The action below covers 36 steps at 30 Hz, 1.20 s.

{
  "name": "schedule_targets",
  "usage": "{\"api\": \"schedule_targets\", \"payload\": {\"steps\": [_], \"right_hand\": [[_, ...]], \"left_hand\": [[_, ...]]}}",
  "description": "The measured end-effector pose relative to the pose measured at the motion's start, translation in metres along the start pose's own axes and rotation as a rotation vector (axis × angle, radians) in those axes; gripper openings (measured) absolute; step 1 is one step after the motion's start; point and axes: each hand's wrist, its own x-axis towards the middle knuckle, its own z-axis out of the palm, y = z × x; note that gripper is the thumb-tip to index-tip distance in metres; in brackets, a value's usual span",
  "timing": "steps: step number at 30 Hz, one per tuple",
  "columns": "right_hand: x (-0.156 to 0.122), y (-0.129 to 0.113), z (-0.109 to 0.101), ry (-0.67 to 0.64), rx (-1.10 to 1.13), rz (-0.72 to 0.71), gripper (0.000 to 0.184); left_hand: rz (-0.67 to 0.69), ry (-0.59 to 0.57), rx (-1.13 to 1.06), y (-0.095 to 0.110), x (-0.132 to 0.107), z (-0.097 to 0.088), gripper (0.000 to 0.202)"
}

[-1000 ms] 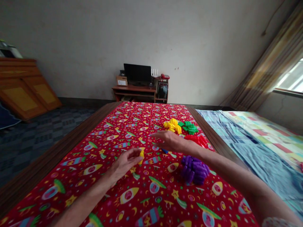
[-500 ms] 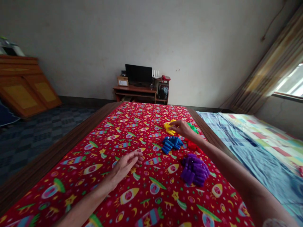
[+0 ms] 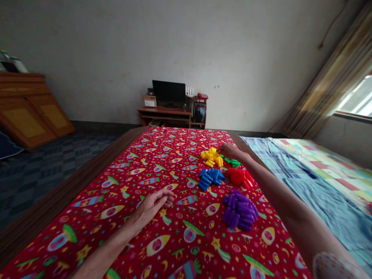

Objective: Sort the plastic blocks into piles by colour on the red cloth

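Note:
My right hand [image 3: 229,151] reaches to the far right part of the red patterned cloth, its fingers bent together between the pile of yellow plastic pieces [image 3: 209,155] and the pile of green plastic pieces [image 3: 233,162]. Whatever its fingertips hold is hidden. Nearer to me, blue tube-like pieces [image 3: 205,180] lie left of some red pieces [image 3: 237,177]. The largest heap, of purple pieces [image 3: 240,211], is closest on the right. My left hand [image 3: 157,201] rests over the cloth left of the piles, fingers loosely extended, with nothing in it.
The red cloth [image 3: 177,228] with rockets covers a brown-edged table [image 3: 95,174]. Past its far end stands a desk [image 3: 165,111] with a monitor [image 3: 169,92]. A bed [image 3: 314,182] lies along the right side, and a wooden cabinet [image 3: 31,108] is at the left.
My right hand has moved slightly right, off the yellow pile and towards the green pieces. More of the yellow and red piles shows. My left hand has hardly moved.

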Motion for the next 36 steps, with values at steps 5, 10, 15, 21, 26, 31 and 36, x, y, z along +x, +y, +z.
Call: {"api": "schedule_targets", "payload": {"steps": [5, 10, 15, 21, 26, 31, 36], "right_hand": [[-0.004, -0.003, -0.001, 0.043, -0.094, 0.113, 0.031], [-0.013, 0.008, -0.005, 0.037, -0.209, 0.254, 0.032], [-0.008, 0.019, 0.000, -0.081, -0.266, 0.261, 0.032], [0.013, 0.023, 0.014, -0.257, -0.267, 0.132, 0.031], [0.020, 0.027, 0.021, -0.253, -0.260, 0.101, 0.027], [0.017, 0.036, 0.018, -0.190, -0.211, 0.095, 0.020], [0.013, 0.052, 0.002, -0.082, -0.159, 0.153, 0.028]], "left_hand": [[0.000, -0.010, 0.009, -0.003, 0.000, -0.001, 0.036], [0.008, -0.013, -0.002, -0.003, 0.001, -0.001, 0.037], [0.011, -0.004, 0.021, -0.002, 0.000, -0.001, 0.036], [0.037, -0.005, 0.106, -0.004, -0.001, -0.001, 0.036], [0.052, 0.013, 0.152, -0.004, -0.002, -0.001, 0.034], [0.074, 0.016, 0.174, 0.001, -0.004, 0.001, 0.032], [0.061, 0.013, 0.189, 0.005, -0.005, 0.001, 0.032]]}}
